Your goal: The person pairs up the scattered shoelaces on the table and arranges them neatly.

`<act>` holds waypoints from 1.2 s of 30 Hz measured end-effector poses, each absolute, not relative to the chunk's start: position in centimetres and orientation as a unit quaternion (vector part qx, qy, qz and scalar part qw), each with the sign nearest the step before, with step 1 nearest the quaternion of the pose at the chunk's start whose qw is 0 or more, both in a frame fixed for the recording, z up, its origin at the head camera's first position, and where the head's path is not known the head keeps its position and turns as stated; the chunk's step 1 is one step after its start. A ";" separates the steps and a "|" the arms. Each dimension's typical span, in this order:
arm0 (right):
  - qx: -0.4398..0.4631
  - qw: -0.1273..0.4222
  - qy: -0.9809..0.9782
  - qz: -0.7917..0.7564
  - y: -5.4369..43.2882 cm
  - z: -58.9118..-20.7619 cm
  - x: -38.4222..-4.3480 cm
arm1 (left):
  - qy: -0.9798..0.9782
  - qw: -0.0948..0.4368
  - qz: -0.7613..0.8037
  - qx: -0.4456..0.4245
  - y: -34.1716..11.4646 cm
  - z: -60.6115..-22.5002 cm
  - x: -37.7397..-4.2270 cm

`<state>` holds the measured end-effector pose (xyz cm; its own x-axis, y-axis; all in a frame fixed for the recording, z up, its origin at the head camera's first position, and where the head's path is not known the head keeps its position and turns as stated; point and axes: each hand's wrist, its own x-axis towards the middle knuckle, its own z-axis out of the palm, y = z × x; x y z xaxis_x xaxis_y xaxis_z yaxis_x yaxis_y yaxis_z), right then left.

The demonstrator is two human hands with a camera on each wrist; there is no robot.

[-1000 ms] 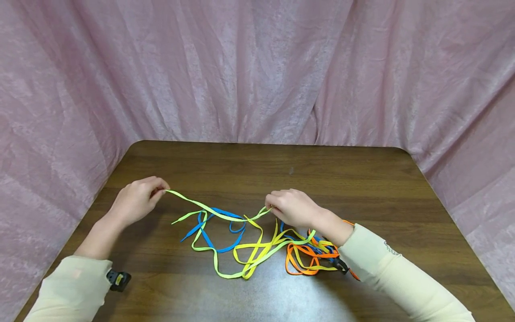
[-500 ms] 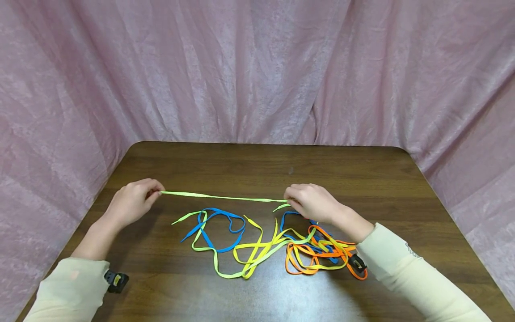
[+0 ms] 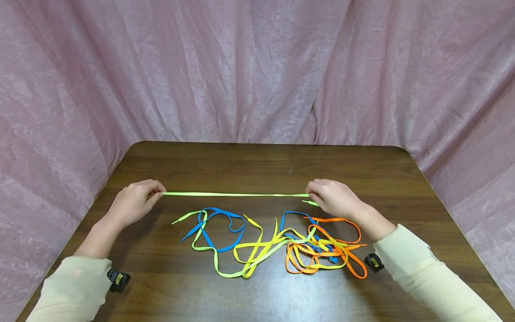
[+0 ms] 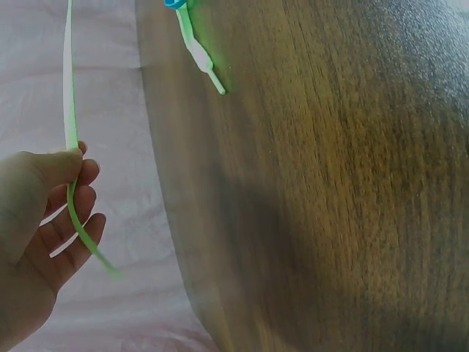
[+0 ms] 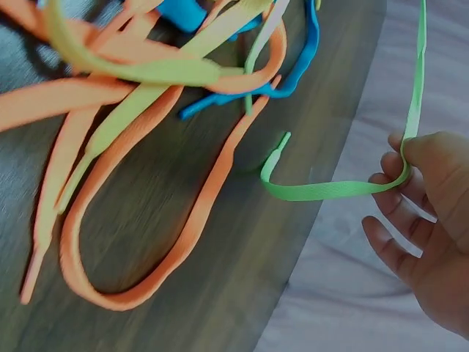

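Note:
A light green shoelace (image 3: pixel 237 194) is stretched straight between the two hands above the far half of the table. My left hand (image 3: pixel 137 201) pinches it near one end between thumb and forefinger; a short tail hangs past the fingers in the left wrist view. At the other side my right hand (image 3: pixel 334 197) pinches it the same way, and a short tail with a tip dangles from those fingers (image 5: pixel 396 176). Nearer the front lies a second light green shoelace (image 3: pixel 229 275), crossing a blue shoelace (image 3: pixel 231 248) and a yellow shoelace (image 3: pixel 253 259).
Right of the middle, orange shoelaces (image 3: pixel 358 266) lie tangled with yellow and blue ones, close below my right forearm. The brown wooden table (image 3: pixel 249 165) ends at a pink curtain (image 3: pixel 241 71) behind it. Each wrist carries a small black device (image 3: pixel 118 281).
My right hand has moved right and slightly away, pulling the sagging green shoelace taut and off the pile. My left hand has stayed nearly in place.

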<state>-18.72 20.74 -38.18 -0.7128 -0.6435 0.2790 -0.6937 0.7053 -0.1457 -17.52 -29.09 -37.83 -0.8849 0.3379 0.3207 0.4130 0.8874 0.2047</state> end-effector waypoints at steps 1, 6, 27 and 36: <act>0.359 0.100 -0.920 0.118 21.0 -38.2 -18.7 | -0.961 0.138 -0.136 -0.196 -29.0 -37.8 -17.5; 0.340 0.089 -0.930 0.107 22.4 -38.2 -18.7 | -0.961 0.137 -0.138 -0.198 -28.9 -38.1 -17.8; 0.273 0.116 -0.949 0.105 28.8 -38.6 -18.7 | -0.960 0.132 -0.142 -0.203 -28.7 -38.9 -18.7; 0.248 0.125 -0.955 0.103 31.0 -39.1 -18.5 | -0.963 0.124 -0.135 -0.197 -28.9 -38.8 -18.9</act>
<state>-18.50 30.99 -39.06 -0.8453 -0.4489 0.2899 -0.5002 0.8555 -0.1339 -18.91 -28.94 -38.81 -0.8913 0.3469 0.2919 0.4138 0.8855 0.2112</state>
